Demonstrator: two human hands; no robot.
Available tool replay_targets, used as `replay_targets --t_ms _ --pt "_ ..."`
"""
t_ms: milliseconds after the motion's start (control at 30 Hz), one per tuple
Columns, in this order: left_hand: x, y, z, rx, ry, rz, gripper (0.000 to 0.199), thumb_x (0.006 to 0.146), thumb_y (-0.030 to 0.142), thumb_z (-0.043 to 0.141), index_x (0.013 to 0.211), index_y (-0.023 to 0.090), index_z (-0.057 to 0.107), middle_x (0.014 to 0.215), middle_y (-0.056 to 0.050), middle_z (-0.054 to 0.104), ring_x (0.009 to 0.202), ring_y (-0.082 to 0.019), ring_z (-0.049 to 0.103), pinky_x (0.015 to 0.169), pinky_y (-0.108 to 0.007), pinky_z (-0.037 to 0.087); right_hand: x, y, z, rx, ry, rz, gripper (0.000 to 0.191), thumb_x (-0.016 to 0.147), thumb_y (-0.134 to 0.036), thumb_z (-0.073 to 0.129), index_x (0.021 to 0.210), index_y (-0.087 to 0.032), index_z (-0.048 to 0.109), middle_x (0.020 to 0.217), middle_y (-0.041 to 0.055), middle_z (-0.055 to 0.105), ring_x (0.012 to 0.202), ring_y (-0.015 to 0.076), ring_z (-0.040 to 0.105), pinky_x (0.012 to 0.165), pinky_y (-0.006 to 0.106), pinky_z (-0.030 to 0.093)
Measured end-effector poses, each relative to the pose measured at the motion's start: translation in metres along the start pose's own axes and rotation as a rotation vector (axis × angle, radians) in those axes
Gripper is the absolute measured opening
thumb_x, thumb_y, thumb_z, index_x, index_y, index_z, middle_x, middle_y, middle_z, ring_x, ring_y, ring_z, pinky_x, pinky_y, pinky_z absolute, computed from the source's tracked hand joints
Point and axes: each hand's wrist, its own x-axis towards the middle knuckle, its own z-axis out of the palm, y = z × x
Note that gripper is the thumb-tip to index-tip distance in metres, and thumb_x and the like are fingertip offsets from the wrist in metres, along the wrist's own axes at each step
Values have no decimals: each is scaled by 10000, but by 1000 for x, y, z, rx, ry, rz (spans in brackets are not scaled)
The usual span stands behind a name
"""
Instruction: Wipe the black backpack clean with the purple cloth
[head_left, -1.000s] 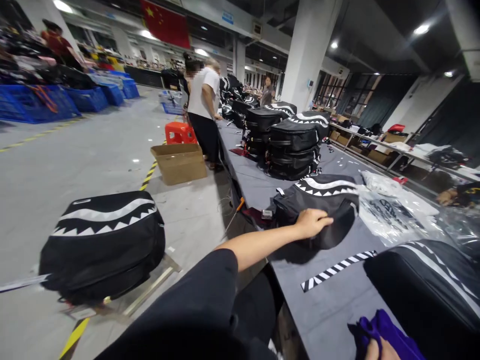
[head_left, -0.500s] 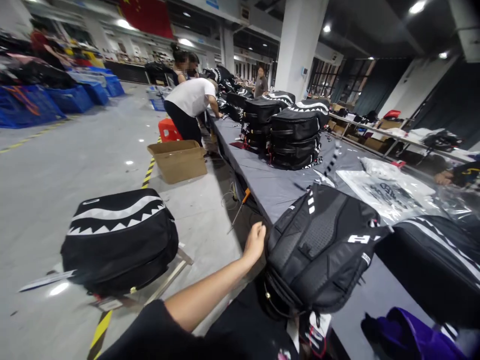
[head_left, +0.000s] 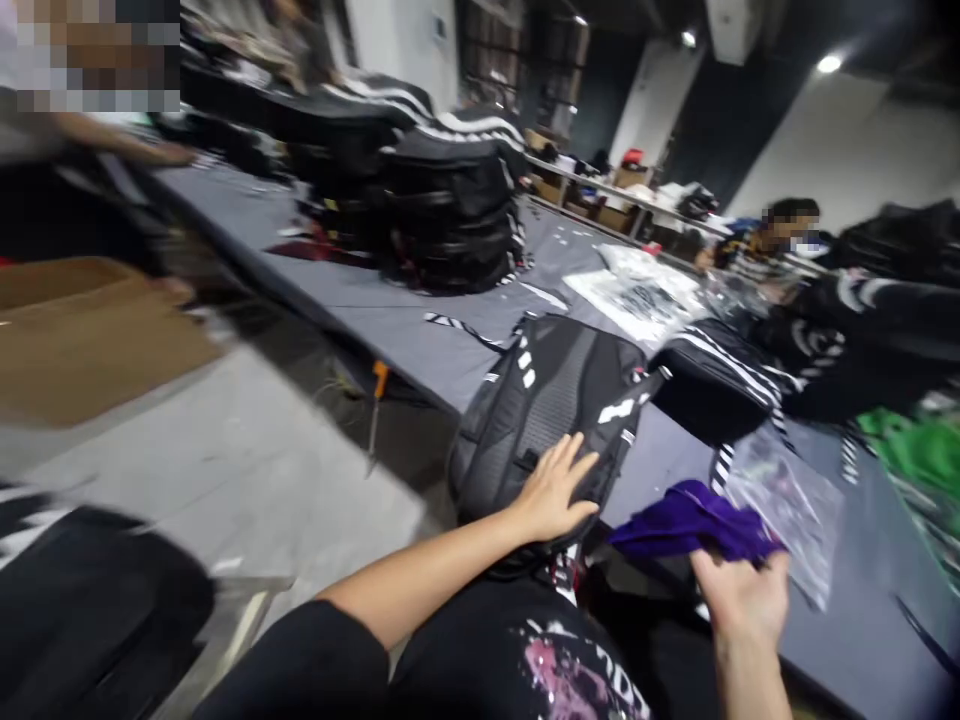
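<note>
A black backpack [head_left: 566, 370] lies on the grey table, straps and padded back panel facing up. Across its lower part rests my left hand [head_left: 556, 490], palm down with the fingers spread. To the right, my right hand [head_left: 742, 590] grips a crumpled purple cloth [head_left: 690, 525] over the table's near edge. A clear plastic bag [head_left: 799, 500] lies flat just beyond the cloth. Behind it sits another black backpack [head_left: 712, 380] with white stripes. A red and white tag hangs below the first backpack, partly hidden.
Stacked black backpacks [head_left: 457, 200] stand farther along the table [head_left: 337, 300]. A cardboard box [head_left: 97, 340] is at the left, with a co-worker's arm above it. An orange-handled tool [head_left: 379, 385] hangs at the table edge. Green material [head_left: 915, 460] lies at the right. Another person sits across the table.
The view has swung right. My left hand has moved from beside the backpack onto its panel. My right hand has come into view holding the purple cloth, which is lifted.
</note>
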Motion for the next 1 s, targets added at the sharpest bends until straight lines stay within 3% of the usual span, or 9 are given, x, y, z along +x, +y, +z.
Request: replay_targets --t_ms 67,133,233,400,533,667,800,900,1000 --pt "-6 2 10 -6 4 8 780 794 347 649 1477 234 291 1593 -142 109 1469 -338 117 1160 -569 221 -10 -3 -1 126 56 -22 454 860 -629 497 1096 -271 646 1131 45 673 1091 255 607 943 559 485" --pt "-13 12 23 -10 15 35 768 798 276 618 1483 228 273 1599 -143 56 1474 -337 88 1160 -578 215 -9 -4 0 168 99 -7 327 820 -452 649 1072 -245 651 1069 29 699 1045 220 633 972 502 490" --pt "-25 33 44 -5 41 45 740 805 224 578 1480 247 275 1604 -124 -2 1477 -343 43 1153 -593 219 1 3 -5 45 204 26 236 782 -306 698 989 -194 669 950 14 723 909 163 678 913 353 546" --pt "-34 50 62 -21 60 100 660 811 197 541 1440 218 341 1600 -134 34 1476 -344 54 1140 -589 245 20 10 -22 -115 225 1 318 741 -401 731 924 -145 682 873 45 728 765 169 696 727 287 599" --pt "-32 61 71 -56 82 246 511 821 212 533 1328 228 469 1578 -118 171 1467 -367 71 1082 -577 330 45 3 -16 -235 229 -122 355 676 -411 786 882 -143 680 786 12 715 714 153 679 731 256 579" --pt "-27 76 101 -129 101 307 507 852 265 528 1348 231 430 1561 -124 209 1461 -341 125 1084 -550 357 68 -6 -5 -383 155 -163 411 677 -472 764 897 -132 699 797 41 711 818 219 677 823 360 558" --pt "-31 80 128 -127 63 312 569 871 298 519 1401 173 355 1539 -188 231 1456 -343 149 1085 -564 364 69 -32 -16 -562 174 -283 412 690 -515 749 870 -147 709 880 54 697 1084 259 586 1007 385 440" --pt "-31 78 118 -151 -10 406 527 881 328 535 1372 189 404 1511 -181 310 1433 -344 229 1061 -548 404 56 -57 -34 -602 226 -381 490 748 -622 654 900 -158 691 886 55 687 1071 252 586 960 374 471" --pt "-7 76 86 -262 -37 426 460 917 261 488 1366 199 411 1364 -123 526 1305 -226 459 1063 -429 448 37 -69 -45 -525 289 -315 583 783 -706 553 952 -161 674 820 40 681 871 217 641 788 334 543"
